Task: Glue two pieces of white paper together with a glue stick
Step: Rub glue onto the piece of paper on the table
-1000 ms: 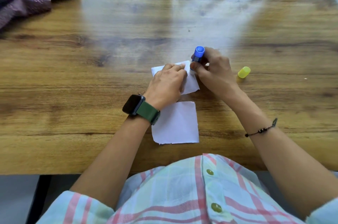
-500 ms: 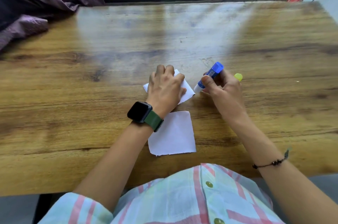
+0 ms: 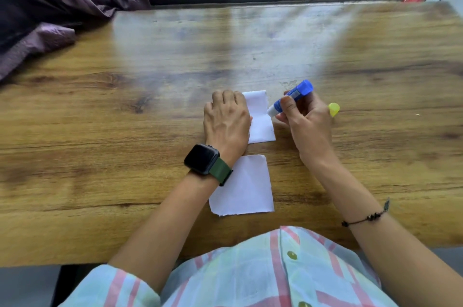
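The left hand (image 3: 226, 121) lies flat, pinning the far paper (image 3: 261, 118) to the table (image 3: 125, 118), while the right hand (image 3: 308, 126) grips the glue stick (image 3: 290, 98), tip at the paper's right edge, where a hard stroke could crumple or drag the sheet.

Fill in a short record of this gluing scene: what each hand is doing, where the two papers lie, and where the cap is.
left hand: presses flat on the far paper
right hand: grips the glue stick, tip at the far paper's right edge
near paper: lies bare, close to the person
yellow cap: on the table, behind the right hand
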